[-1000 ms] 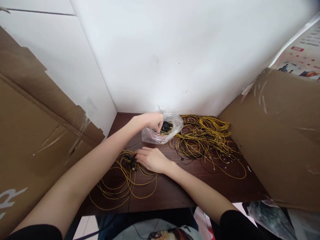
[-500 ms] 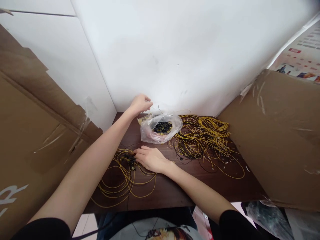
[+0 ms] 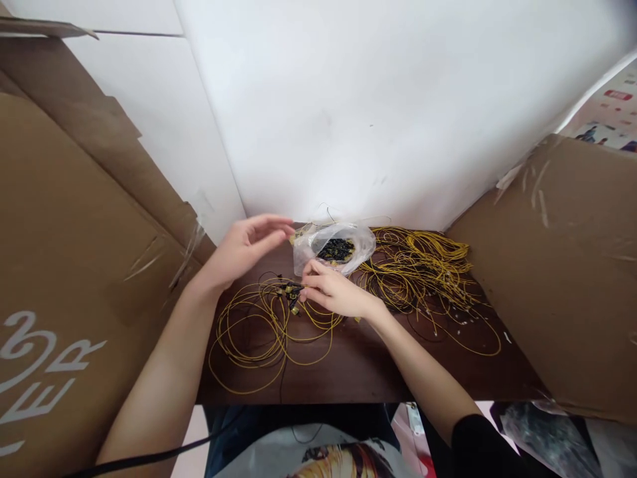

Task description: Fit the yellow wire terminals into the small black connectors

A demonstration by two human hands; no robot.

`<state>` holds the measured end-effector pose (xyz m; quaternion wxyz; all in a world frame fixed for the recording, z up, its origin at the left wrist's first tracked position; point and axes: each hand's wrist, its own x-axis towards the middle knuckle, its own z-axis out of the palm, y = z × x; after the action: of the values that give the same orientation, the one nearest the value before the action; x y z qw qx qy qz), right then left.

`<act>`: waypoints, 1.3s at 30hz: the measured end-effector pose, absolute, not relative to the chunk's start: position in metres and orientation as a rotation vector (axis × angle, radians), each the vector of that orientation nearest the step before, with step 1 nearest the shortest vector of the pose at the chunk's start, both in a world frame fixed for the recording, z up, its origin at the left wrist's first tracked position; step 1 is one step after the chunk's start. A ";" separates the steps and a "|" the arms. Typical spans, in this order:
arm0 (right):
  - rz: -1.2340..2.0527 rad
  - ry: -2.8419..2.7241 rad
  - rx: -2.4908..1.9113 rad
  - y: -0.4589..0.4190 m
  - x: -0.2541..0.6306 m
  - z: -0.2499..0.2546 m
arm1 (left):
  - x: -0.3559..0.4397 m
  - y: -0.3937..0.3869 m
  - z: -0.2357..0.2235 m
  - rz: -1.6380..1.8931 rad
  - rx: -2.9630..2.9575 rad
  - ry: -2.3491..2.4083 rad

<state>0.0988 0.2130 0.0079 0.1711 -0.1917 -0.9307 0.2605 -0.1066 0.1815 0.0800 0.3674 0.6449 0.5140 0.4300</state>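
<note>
My right hand (image 3: 334,292) pinches the black and yellow connector ends (image 3: 289,292) of a coil of thin yellow wire (image 3: 259,328) lying on the dark brown table (image 3: 358,365). My left hand (image 3: 246,245) hovers above the table, left of the coil's top, fingers stretched out and apart, holding nothing. Just beyond the hands lies a clear plastic bag (image 3: 334,247) with small black parts inside. A larger tangle of yellow and black wires (image 3: 423,279) spreads across the table to the right of the bag.
Brown cardboard sheets stand on both sides: a large one on the left (image 3: 74,265) and one on the right (image 3: 562,265). A white wall (image 3: 373,113) closes the back. The table's near edge runs just above my lap.
My left hand came away from the bag, rose toward the wall, then dropped to hover left of the coil. My right hand slid toward the bag and gripped the connector ends. The view shifted.
</note>
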 end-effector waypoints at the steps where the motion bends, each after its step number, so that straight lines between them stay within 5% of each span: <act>1: 0.754 -2.642 -0.559 0.214 0.100 0.011 | -0.109 0.178 0.071 0.971 1.693 1.261; 7: 0.900 -2.692 -0.620 0.223 0.104 0.023 | -0.118 0.169 0.024 0.540 1.807 1.232; 30: 1.131 -2.784 -0.420 0.233 0.106 0.040 | -0.124 0.169 0.009 1.085 1.744 1.517; 39: 1.269 -2.642 -0.387 0.238 0.105 0.036 | -0.117 0.161 0.018 1.049 1.882 1.171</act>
<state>0.1047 0.2375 0.0361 0.0925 -0.1302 -0.8898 0.4274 -0.1166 0.1606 0.0183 0.3377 0.7224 0.4493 0.4027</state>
